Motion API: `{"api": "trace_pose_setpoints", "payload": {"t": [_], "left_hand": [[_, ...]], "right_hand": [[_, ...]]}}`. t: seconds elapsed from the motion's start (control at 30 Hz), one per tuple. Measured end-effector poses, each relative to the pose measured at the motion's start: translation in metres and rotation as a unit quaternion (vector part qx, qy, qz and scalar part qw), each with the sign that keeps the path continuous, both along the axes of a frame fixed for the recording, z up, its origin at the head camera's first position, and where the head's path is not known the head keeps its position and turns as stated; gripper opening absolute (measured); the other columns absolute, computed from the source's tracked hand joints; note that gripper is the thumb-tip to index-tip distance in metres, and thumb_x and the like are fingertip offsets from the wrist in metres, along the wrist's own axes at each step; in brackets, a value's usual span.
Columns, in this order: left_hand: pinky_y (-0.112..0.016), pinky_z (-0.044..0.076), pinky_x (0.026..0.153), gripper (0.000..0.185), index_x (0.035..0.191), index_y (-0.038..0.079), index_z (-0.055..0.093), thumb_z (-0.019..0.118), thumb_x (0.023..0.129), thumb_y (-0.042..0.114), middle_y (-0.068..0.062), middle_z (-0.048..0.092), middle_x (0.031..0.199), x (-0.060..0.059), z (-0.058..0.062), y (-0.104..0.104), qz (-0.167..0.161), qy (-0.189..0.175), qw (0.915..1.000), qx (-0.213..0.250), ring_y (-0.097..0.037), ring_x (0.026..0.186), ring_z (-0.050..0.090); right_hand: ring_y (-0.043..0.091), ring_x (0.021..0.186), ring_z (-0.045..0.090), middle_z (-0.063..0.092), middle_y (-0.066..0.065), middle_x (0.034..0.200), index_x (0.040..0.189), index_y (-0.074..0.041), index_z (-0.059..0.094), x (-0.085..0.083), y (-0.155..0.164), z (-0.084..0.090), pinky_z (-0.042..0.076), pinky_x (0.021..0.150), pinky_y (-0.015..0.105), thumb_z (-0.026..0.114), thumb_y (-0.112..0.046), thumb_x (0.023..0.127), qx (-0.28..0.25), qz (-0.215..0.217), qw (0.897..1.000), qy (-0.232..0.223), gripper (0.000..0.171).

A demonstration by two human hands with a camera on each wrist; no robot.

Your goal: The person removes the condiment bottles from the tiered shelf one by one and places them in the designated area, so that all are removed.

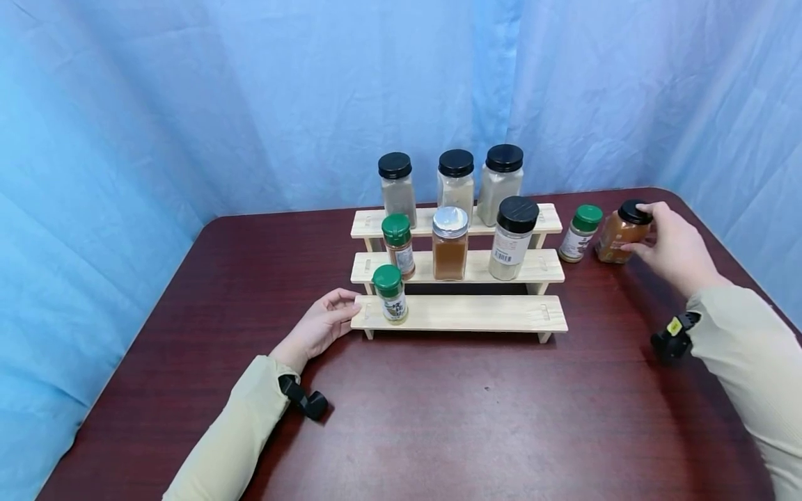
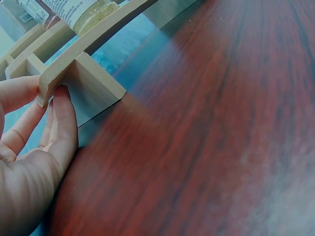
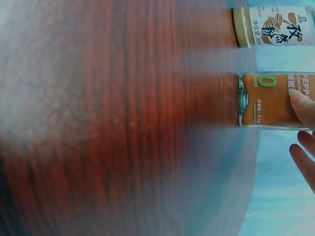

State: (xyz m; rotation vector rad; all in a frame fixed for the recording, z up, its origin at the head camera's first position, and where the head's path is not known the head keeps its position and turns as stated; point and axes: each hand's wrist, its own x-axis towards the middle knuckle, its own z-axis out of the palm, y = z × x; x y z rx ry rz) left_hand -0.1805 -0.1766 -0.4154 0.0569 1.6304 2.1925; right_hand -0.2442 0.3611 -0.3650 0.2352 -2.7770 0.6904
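A three-tier wooden rack stands mid-table. Its top step carries three black-lidded jars. The middle step has a green-lidded jar, a silver-lidded jar of brown spice and a black-lidded jar. A green-lidded jar stands at the left of the bottom step. My left hand rests against that step's left end, fingers fairly straight. My right hand grips an orange jar with a black lid standing right of the rack; a finger lies on its label.
Another green-lidded jar with a white label stands on the table between the rack and the orange jar. The dark red table has rounded corners, and its right edge is near my right arm. Blue curtains hang behind.
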Motion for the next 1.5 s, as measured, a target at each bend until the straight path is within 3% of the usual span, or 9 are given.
{"api": "trace_pose_setpoints", "payload": {"t": [0.3, 0.6, 0.8, 1.0, 1.1, 1.17, 1.23, 1.33, 1.5], "left_hand": [[-0.021, 0.053, 0.073, 0.026, 0.101, 0.014, 0.053, 0.042, 0.095, -0.008, 0.002, 0.064, 0.091, 0.0, 0.001, 0.001, 0.002, -0.003, 1.0, 0.0, -0.008, 0.082, 0.064], [-0.021, 0.054, 0.072, 0.025, 0.101, 0.014, 0.053, 0.042, 0.095, -0.008, 0.002, 0.065, 0.09, -0.001, 0.001, 0.001, 0.005, -0.008, 1.0, 0.003, -0.008, 0.081, 0.065], [-0.021, 0.054, 0.072, 0.025, 0.1, 0.015, 0.053, 0.042, 0.095, -0.008, 0.002, 0.065, 0.089, -0.002, 0.001, 0.0, 0.004, -0.009, 0.9999, 0.002, -0.008, 0.081, 0.065], [-0.021, 0.054, 0.073, 0.024, 0.101, 0.015, 0.053, 0.043, 0.095, -0.007, 0.002, 0.065, 0.089, -0.002, 0.001, 0.001, 0.003, -0.01, 0.9999, -0.001, -0.008, 0.081, 0.065], [-0.021, 0.054, 0.073, 0.024, 0.1, 0.015, 0.054, 0.044, 0.095, -0.006, 0.002, 0.065, 0.09, -0.002, 0.0, 0.001, 0.004, -0.011, 0.9999, -0.003, -0.008, 0.081, 0.065], [-0.021, 0.054, 0.073, 0.024, 0.1, 0.015, 0.054, 0.044, 0.095, -0.006, 0.003, 0.065, 0.089, -0.002, 0.0, 0.001, 0.005, -0.011, 0.9999, -0.003, -0.008, 0.081, 0.065], [-0.021, 0.054, 0.072, 0.025, 0.1, 0.015, 0.054, 0.043, 0.095, -0.006, 0.003, 0.065, 0.089, -0.002, 0.0, 0.001, 0.005, -0.01, 0.9999, -0.002, -0.008, 0.08, 0.065], [-0.021, 0.053, 0.072, 0.025, 0.099, 0.016, 0.054, 0.043, 0.095, -0.007, 0.002, 0.065, 0.088, -0.001, 0.0, 0.0, 0.004, -0.01, 0.9999, 0.002, -0.008, 0.08, 0.065], [-0.021, 0.054, 0.072, 0.025, 0.1, 0.015, 0.054, 0.043, 0.095, -0.007, 0.002, 0.065, 0.088, -0.001, 0.002, 0.0, 0.003, -0.011, 0.9999, 0.004, -0.008, 0.08, 0.065]], "right_hand": [[0.051, 0.101, 0.047, 0.043, 0.037, 0.118, 0.129, 0.012, 0.034, -0.001, 0.006, 0.007, 0.04, 0.081, 0.062, 0.07, 0.008, 0.077, 0.017, 0.027, 0.999, -0.003, 0.063], [0.048, 0.101, 0.041, 0.04, 0.035, 0.116, 0.128, 0.004, 0.041, 0.0, 0.006, 0.024, 0.037, 0.075, 0.063, 0.075, -0.01, 0.079, 0.071, 0.02, 0.997, -0.003, 0.06], [0.049, 0.11, 0.037, 0.039, 0.035, 0.123, 0.131, 0.005, 0.04, 0.007, -0.001, 0.04, 0.033, 0.083, 0.063, 0.069, -0.015, 0.086, 0.034, 0.015, 0.999, -0.004, 0.058], [0.049, 0.107, 0.045, 0.044, 0.032, 0.128, 0.133, 0.004, 0.043, 0.02, -0.024, 0.065, 0.035, 0.088, 0.061, 0.068, -0.018, 0.087, -0.025, 0.007, 0.998, 0.055, 0.057], [0.014, 0.109, 0.054, 0.048, 0.024, 0.129, 0.133, 0.0, 0.047, 0.03, -0.04, 0.076, 0.042, 0.097, 0.036, 0.071, -0.018, 0.085, -0.055, 0.005, 0.994, 0.091, 0.056], [-0.01, 0.102, 0.048, 0.052, 0.008, 0.124, 0.131, -0.002, 0.049, 0.037, -0.053, 0.082, 0.04, 0.093, 0.015, 0.073, -0.014, 0.083, -0.073, 0.013, 0.991, 0.115, 0.055], [-0.025, 0.093, 0.036, 0.05, -0.01, 0.117, 0.128, -0.003, 0.051, 0.043, -0.065, 0.088, 0.033, 0.084, 0.001, 0.074, -0.011, 0.081, -0.091, 0.026, 0.986, 0.14, 0.053], [-0.022, 0.097, 0.042, 0.042, -0.026, 0.11, 0.125, -0.004, 0.055, 0.052, -0.084, 0.095, 0.036, 0.086, 0.001, 0.074, -0.001, 0.078, -0.117, 0.061, 0.975, 0.178, 0.051], [-0.012, 0.106, 0.048, 0.05, -0.02, 0.113, 0.118, 0.0, 0.058, 0.064, -0.114, 0.104, 0.04, 0.092, 0.008, 0.074, 0.007, 0.075, -0.132, 0.128, 0.953, 0.241, 0.046]]}}
